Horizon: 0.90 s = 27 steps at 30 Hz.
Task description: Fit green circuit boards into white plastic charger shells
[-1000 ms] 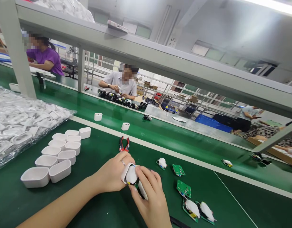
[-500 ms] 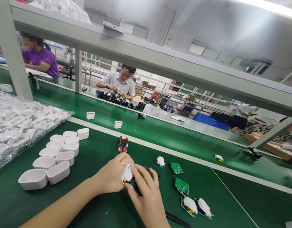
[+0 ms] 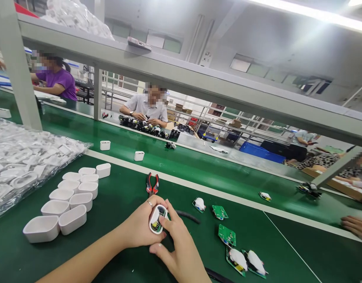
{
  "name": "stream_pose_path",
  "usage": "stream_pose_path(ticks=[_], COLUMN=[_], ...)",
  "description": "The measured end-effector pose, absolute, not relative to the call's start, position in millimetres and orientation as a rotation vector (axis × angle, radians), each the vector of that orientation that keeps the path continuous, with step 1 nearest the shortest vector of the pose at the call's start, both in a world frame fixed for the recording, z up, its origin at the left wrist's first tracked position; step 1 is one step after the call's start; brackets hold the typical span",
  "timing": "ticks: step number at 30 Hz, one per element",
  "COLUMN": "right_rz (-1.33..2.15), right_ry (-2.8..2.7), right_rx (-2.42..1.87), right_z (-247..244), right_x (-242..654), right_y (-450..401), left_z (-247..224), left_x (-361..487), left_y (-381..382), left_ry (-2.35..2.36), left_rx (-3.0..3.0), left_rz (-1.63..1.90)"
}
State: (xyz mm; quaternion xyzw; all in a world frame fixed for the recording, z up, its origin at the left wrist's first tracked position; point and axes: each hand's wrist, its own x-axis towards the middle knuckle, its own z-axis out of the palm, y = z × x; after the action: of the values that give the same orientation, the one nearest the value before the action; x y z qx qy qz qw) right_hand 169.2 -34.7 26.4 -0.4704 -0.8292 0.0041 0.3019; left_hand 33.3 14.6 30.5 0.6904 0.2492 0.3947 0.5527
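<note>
My left hand (image 3: 135,228), with a ring on one finger, is wrapped round a white plastic housing (image 3: 154,214) whose open end faces up toward me. Inside it shows a circuit board with yellow and green parts (image 3: 155,225). One finger of my right hand (image 3: 183,245) presses at the opening while others rest along the housing's right side. To the left, white empty housings (image 3: 41,228) stand in two rows. Several circuit boards (image 3: 227,235) lie to the right, some with white covers (image 3: 237,257). Red-and-black pliers (image 3: 152,184) lie just beyond my hands.
A bag of white plastic parts (image 3: 24,161) lies at far left. Housings (image 3: 139,156) and boards (image 3: 265,196) sit on the green belt (image 3: 198,169) ahead. A shelf beam (image 3: 181,67) crosses above. Co-workers sit opposite; another person's hand (image 3: 356,226) reaches in at right.
The board with its white cover has gone down into the housing, and the housing's opening has turned up toward me. My right fingers have shifted onto the opening. Another person's hand has appeared at right.
</note>
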Motion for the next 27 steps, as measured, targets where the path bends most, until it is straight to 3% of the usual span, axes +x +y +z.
stream_pose_path(ticks=[6,12,18,27], right_rz=[0.021,-0.026,-0.278,-0.382], right_ry=[-2.003,-1.854,-2.000,-2.066], right_rx=[-1.105,-1.382,-1.353,-1.331], right_z=[9,12,17,19], right_x=[164,169,174,172], right_y=[-35,-30,-27,-29], left_z=[26,41,51,48], left_x=[33,24,23,24], left_y=[13,23,20,17], left_ry=[0.358,0.669,0.820,0.947], left_rx=[1.371,1.390,1.420,1.498], left_rz=[0.823,0.912,0.814,0.862])
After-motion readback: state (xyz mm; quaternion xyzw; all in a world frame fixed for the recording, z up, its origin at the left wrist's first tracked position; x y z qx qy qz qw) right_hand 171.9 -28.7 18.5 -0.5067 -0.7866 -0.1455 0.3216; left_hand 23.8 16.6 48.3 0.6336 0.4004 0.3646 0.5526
